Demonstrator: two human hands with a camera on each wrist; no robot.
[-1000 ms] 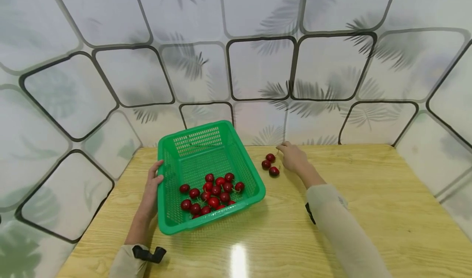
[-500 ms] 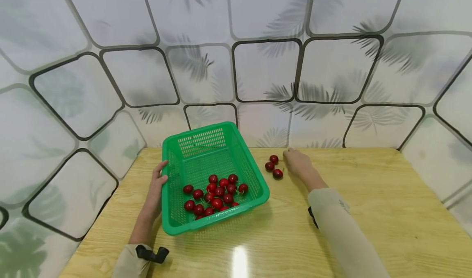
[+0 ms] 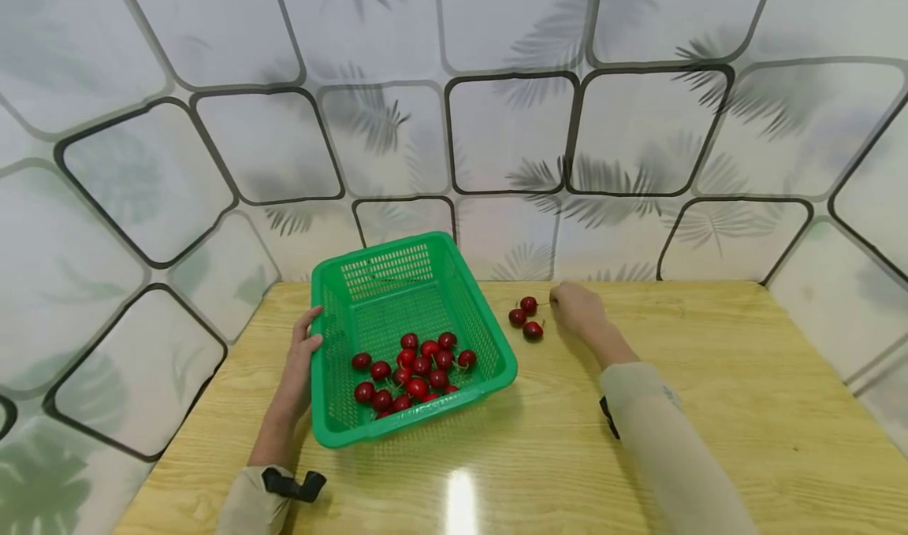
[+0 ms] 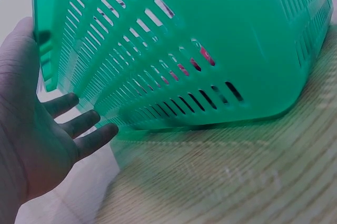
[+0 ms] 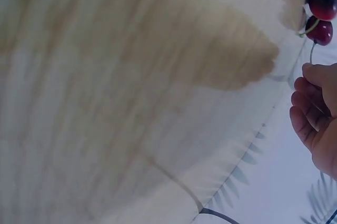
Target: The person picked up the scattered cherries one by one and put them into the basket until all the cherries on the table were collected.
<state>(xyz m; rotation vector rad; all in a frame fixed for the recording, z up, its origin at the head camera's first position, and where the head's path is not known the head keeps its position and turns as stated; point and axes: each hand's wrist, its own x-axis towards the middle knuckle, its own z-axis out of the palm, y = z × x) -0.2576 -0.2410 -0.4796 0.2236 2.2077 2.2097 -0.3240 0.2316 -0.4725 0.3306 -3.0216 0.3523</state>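
A green plastic basket stands on the table, with a heap of dark red cherries toward its near side. My left hand is at the basket's left side; in the left wrist view its fingers are extended and spread along the outside wall. Right of the basket, three cherries lie close together on the wood. My right hand pinches the thin stem of the farthest cherry between thumb and finger. In the right wrist view that stem runs from the cherry to the fingertips.
The pale wooden table reaches back to a patterned cloth wall close behind the basket and cherries. The other two loose cherries, one nearer and one at the left, sit beside the pinched one. Black straps are on both sleeves.
The right-hand fingers, earlier reaching out beside the cherries, have curled in and now pinch a cherry's stem. The left hand and basket keep their places; the view has shifted slightly.
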